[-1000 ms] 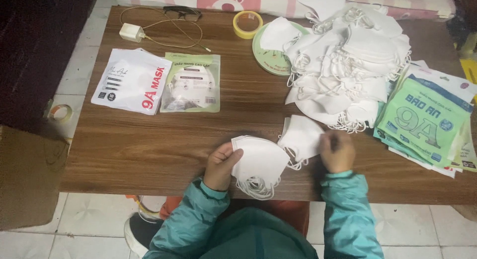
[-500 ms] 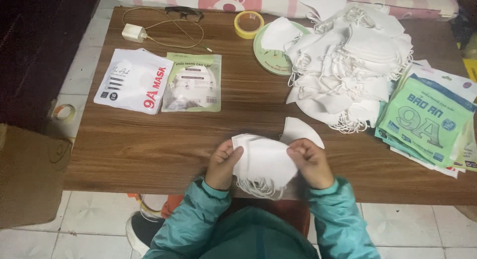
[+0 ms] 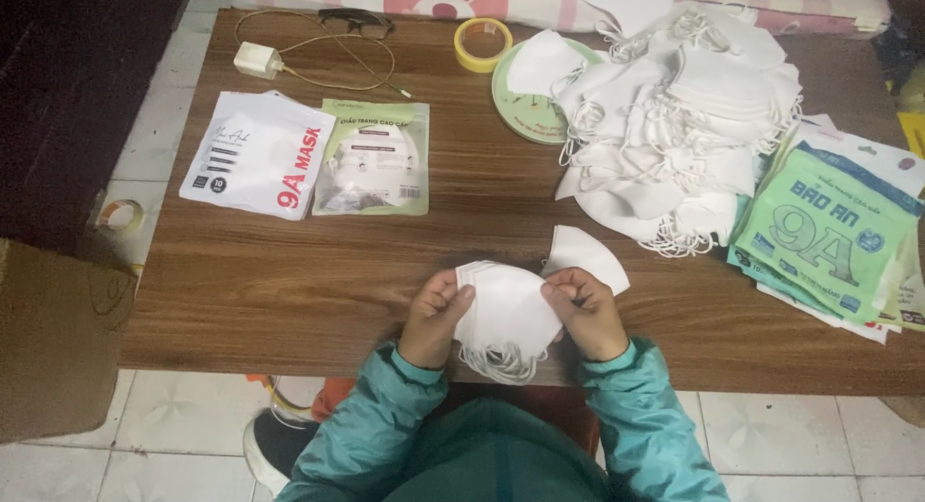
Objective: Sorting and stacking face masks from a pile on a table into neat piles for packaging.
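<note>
Both of my hands grip a small stack of folded white face masks (image 3: pixel 506 309) at the near edge of the wooden table (image 3: pixel 289 280). My left hand (image 3: pixel 436 319) pinches the stack's left side and my right hand (image 3: pixel 586 314) pinches its right side. Elastic ear loops (image 3: pixel 496 362) dangle below the stack. One more white mask (image 3: pixel 586 253) lies flat on the table just behind my right hand. A big heap of loose white masks (image 3: pixel 674 117) covers the far right of the table.
A white packet (image 3: pixel 255 155) and a green-edged mask packet (image 3: pixel 374 157) lie at the left. Green packets (image 3: pixel 829 227) are stacked at the right. A tape roll (image 3: pixel 483 44), round green plate (image 3: pixel 525 112), charger with cable (image 3: pixel 258 61) and glasses (image 3: pixel 355 20) sit at the back. A cardboard box (image 3: pixel 48 338) stands on the floor at the left.
My right hand came in from the single mask on the right and took hold of the stack's right side. The stack now sits squarely between both hands.
</note>
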